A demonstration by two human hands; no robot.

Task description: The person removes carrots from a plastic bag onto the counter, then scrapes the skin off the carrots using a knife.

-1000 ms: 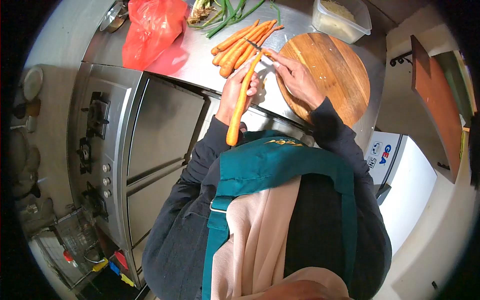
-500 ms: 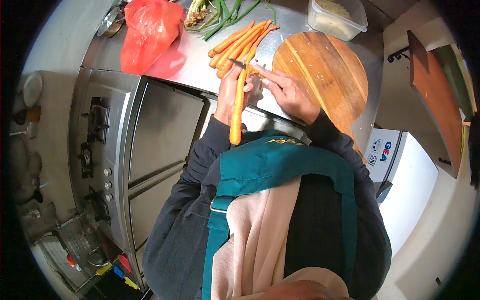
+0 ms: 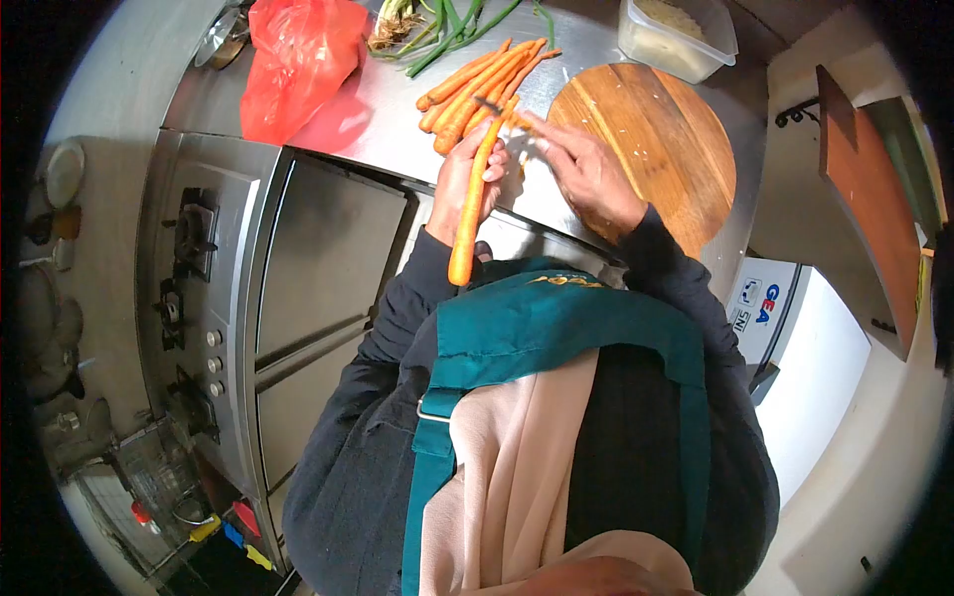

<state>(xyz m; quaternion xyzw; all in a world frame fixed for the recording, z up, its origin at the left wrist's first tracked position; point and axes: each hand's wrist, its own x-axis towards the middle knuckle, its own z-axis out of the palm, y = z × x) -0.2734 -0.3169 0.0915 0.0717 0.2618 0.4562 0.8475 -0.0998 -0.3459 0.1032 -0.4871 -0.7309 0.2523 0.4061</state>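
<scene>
Stainless steel forms the one tabletop (image 3: pixel 397 134) we see, glossy where light falls on it and running out of view at its far side. Off its left edge we find one steel gas hob (image 3: pixel 237 223) with three knobs (image 3: pixel 215 365) in a row; past its right edge, towards the near corner, stands one white appliance (image 3: pixel 810 343). On the steel near that right edge lies one round wooden board (image 3: pixel 681 164). One red plastic bag (image 3: pixel 301 70) slumps by the left edge, and one clear tub (image 3: pixel 686 66) of pale contents sits at the far right. Between these two, towards the far side, we have one bunch of spring onions (image 3: pixel 452 38). Just nearer is a pile of carrots (image 3: pixel 457 97); they overlap, so we count at least five.

We see two hands above the near edge: the left hand (image 3: pixel 459 177) wraps around one held carrot (image 3: pixel 465 228), thick end towards the body, while the right hand (image 3: pixel 594 181) pinches one slim tool with a dark blade (image 3: pixel 486 104) at the carrot's thin end, its grip partly hidden by fingers. Small pale flecks (image 3: pixel 641 154) dot the board, too tiny for us to count.
</scene>
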